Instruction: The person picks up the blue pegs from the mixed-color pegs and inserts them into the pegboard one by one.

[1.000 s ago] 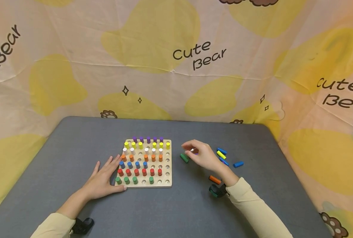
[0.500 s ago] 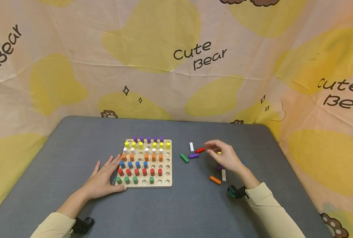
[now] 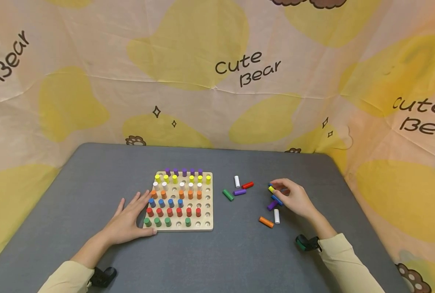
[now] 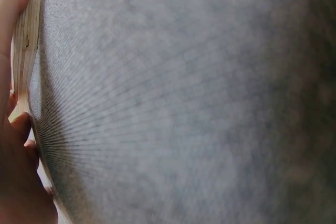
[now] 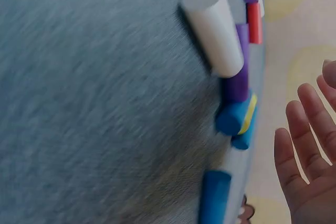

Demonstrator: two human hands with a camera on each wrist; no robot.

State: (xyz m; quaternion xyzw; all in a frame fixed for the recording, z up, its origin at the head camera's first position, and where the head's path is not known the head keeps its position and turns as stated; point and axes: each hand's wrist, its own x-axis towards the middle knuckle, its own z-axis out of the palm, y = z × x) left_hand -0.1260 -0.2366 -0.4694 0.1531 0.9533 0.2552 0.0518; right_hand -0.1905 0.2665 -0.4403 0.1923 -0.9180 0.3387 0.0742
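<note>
A wooden pegboard (image 3: pixel 208 211) lies on the table, with rows of upright coloured pegs and some bare holes. My left hand (image 3: pixel 127 226) rests along its left edge, fingers spread and thumb at the near corner; the left wrist view shows the thumb (image 4: pixel 13 3) touching the board's side. My right hand (image 3: pixel 294 199) hovers over loose pegs, relaxed fingers close to a yellow peg (image 3: pixel 271 189). Blue pegs (image 3: pixel 277 200) and a purple peg (image 3: pixel 272 205) lie beside it. In the right wrist view the fingers (image 5: pixel 310 114) are apart from the blue peg (image 5: pixel 231 119).
Left of the right hand lie a white peg (image 3: pixel 237 181), a red peg (image 3: pixel 248 185), a purple peg (image 3: pixel 240 192) and a green peg (image 3: pixel 228 195). Nearer are a white peg (image 3: pixel 276 216) and an orange peg (image 3: pixel 266 221). A printed cloth (image 3: pixel 188 49) hangs behind the table.
My right hand has moved right, from the white, red and purple pegs to the yellow and blue ones, leaving the former in view. The left hand stays on the board.
</note>
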